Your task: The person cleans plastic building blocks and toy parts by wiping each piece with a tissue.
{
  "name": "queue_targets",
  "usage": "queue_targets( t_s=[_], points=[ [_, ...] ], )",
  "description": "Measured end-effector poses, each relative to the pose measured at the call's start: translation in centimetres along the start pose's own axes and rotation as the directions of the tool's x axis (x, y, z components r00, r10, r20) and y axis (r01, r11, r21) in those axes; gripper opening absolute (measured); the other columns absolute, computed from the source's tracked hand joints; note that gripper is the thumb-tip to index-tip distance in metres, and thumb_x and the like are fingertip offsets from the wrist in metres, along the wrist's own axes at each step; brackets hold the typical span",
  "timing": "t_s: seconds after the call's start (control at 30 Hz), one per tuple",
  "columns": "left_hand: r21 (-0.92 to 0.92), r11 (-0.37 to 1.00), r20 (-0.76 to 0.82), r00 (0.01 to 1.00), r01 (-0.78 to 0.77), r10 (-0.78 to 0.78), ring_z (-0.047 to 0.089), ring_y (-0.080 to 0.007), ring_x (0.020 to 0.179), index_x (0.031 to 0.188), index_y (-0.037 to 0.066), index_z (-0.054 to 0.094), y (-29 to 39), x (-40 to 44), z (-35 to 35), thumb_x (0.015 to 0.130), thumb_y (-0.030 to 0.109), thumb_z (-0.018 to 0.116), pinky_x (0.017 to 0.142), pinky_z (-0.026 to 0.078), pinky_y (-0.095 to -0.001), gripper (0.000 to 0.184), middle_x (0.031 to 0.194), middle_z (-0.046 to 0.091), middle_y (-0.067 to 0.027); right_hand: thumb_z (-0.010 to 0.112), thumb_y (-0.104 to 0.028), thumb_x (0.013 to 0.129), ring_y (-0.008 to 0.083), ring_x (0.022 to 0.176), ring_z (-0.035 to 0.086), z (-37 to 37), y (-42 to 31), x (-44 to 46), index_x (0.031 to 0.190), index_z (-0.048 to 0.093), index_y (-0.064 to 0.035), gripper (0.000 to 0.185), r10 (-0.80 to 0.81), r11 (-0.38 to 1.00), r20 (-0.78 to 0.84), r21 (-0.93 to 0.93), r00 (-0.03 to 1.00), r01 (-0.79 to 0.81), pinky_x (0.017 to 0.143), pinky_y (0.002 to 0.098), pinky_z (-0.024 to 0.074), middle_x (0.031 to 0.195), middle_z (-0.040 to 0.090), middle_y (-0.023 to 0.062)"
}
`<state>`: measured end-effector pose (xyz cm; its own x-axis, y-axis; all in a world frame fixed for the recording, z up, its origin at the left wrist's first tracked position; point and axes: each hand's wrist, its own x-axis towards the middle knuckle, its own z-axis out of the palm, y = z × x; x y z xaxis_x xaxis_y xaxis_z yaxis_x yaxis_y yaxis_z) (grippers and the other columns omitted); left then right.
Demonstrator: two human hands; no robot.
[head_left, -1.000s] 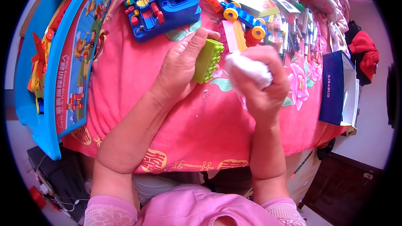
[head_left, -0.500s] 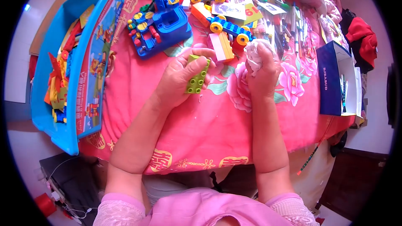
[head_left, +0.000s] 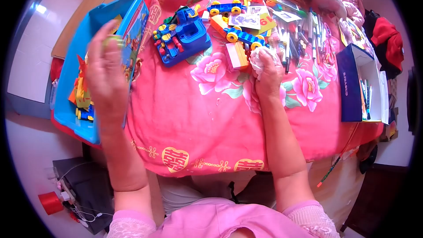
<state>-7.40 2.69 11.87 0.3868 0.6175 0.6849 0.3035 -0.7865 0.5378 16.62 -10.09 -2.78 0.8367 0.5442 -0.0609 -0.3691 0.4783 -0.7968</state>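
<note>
Hanging over the open bright-blue plastic bin (head_left: pixel 66 105) in this view, the blurred left hand (head_left: pixel 105 71) appears closed around a small lime-green plastic block (head_left: pixel 113 39), of which only a sliver shows by the fingertips. A loose grip could let the block clip the rim and drop outside, and a low wrist might knock the red and yellow plastic toy pieces (head_left: pixel 80 92) inside; how high the hand is, I cannot tell. The right hand (head_left: pixel 271 79) is bunched around a crumpled white cloth (head_left: pixel 260 64), just beside a pink-and-yellow rectangular block (head_left: pixel 235 56) and a blue toy chassis with yellow wheels (head_left: pixel 246 38); a trailing fold could catch the chassis and set it rolling. Beneath, the red, cloth-covered surface (head_left: pixel 185 121) carries pink flowers and gold emblems, its soft creases likely to tip small things. Scattered slim pens (head_left: pixel 287 53) crowd its far right, and an open navy box (head_left: pixel 350 86) stands at the right edge. Beyond are heaped red fabric (head_left: pixel 385 35) and, low on the left, white cables (head_left: pixel 83 214) beside a red cylinder (head_left: pixel 50 203).
</note>
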Motion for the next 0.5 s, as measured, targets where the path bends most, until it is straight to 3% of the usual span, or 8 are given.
queue_targets(
  t_s=[0.1,0.2,0.33,0.43,0.5],
  points=[
    [0.36,0.932,-0.073,0.997,0.032,-0.006,0.051,-0.0197,0.106,0.12,0.006,0.048,0.1,1.7,-3.3,0.094,0.025,0.04,0.083,0.045,-0.0303,0.034,0.107,0.053,-0.0124,0.062,-0.013,0.077,0.011,0.067,0.057,0.0,0.2,0.2,0.093,0.054,-0.0012,0.022,-0.002,0.999,0.0,0.038,1.0,0.002,0.058,0.0222,0.0476,0.082,0.058,0.0054],
    [0.642,0.764,-0.045,0.998,0.064,-0.045,0.052,-0.0219,0.105,0.123,0.007,0.046,-1.2,2.7,-5.1,0.093,0.02,0.04,0.083,0.046,-0.0324,0.033,0.11,0.05,-0.0129,0.062,-0.012,0.077,0.0114,0.067,0.058,-0.1,0.1,0.2,0.093,0.054,-0.0011,0.021,-0.001,1.0,-0.008,0.031,1.0,0.001,0.058,0.0227,0.0481,0.081,0.059,0.0055],
    [0.755,0.651,0.09,0.971,0.079,-0.222,0.053,-0.0231,0.105,0.125,0.007,0.043,-3.1,2.6,-5.9,0.091,0.013,0.041,0.084,0.046,-0.0334,0.034,0.114,0.048,-0.0144,0.061,-0.011,0.077,0.0117,0.066,0.058,-0.2,0.2,0.4,0.093,0.055,-0.0014,0.019,-0.001,0.994,-0.029,0.114,1.0,0.004,0.057,0.0224,0.0478,0.081,0.059,0.0053],
    [0.747,0.664,0.132,0.972,0.03,-0.193,0.053,-0.0231,0.103,0.125,0.008,0.043,-3.5,2.1,-5.4,0.091,0.011,0.041,0.083,0.046,-0.0333,0.034,0.116,0.047,-0.0141,0.06,-0.01,0.077,0.0114,0.065,0.058,-0.3,-0.1,0.3,0.092,0.056,-0.0015,0.017,0.001,0.992,-0.025,0.129,1.0,0.002,0.056,0.0221,0.0473,0.08,0.059,0.0051],
    [0.656,0.754,0.105,0.986,0.027,-0.126,0.053,-0.0235,0.103,0.119,0.005,0.048,-2.1,1.8,-3.9,0.089,0.013,0.046,0.086,0.044,-0.0327,0.031,0.115,0.049,-0.0136,0.059,-0.011,0.078,0.0104,0.064,0.057,-0.2,-0.2,0.3,0.091,0.057,-0.0017,0.016,0.003,0.989,-0.026,0.145,1.0,0.0,0.054,0.0211,0.046,0.079,0.059,0.0046]
  ],
)
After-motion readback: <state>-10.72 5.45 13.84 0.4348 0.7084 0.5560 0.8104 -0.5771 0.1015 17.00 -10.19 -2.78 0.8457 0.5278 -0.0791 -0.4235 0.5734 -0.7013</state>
